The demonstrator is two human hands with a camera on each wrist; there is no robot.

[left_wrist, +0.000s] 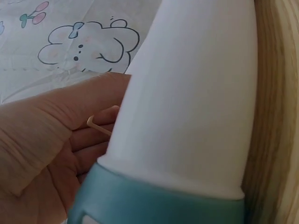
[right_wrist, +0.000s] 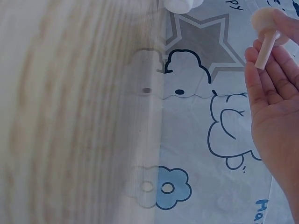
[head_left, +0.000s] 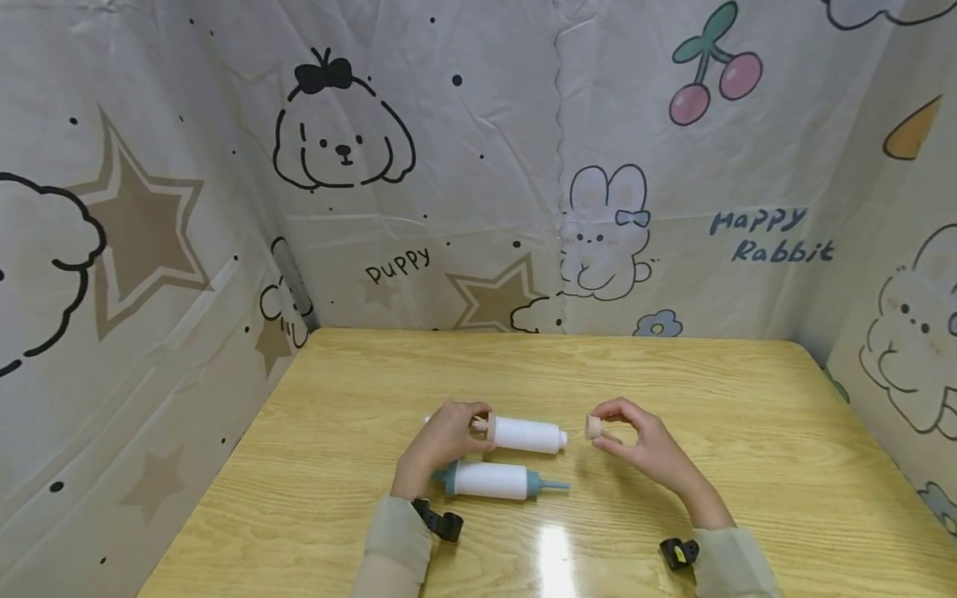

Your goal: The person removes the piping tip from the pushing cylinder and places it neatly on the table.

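Near the middle of the table, my left hand [head_left: 443, 438] grips a toy syringe with a white barrel [head_left: 523, 434] by its beige plunger end. The syringe lies sideways, its bare white tip pointing right. Just right of that tip, my right hand [head_left: 649, 444] pinches a beige nozzle cap [head_left: 593, 427] between thumb and fingers. A thin spout shows on the cap [right_wrist: 267, 28] in the right wrist view. A second toy syringe [head_left: 489, 480], with teal ends and a teal nozzle, lies nearer me below the first. Its white barrel [left_wrist: 187, 98] fills much of the left wrist view.
The wooden table [head_left: 673, 374] has a light yellow grain and rounded far corners. A cloth curtain [head_left: 486, 166] printed with cartoon animals and stars stands behind the table and along both sides.
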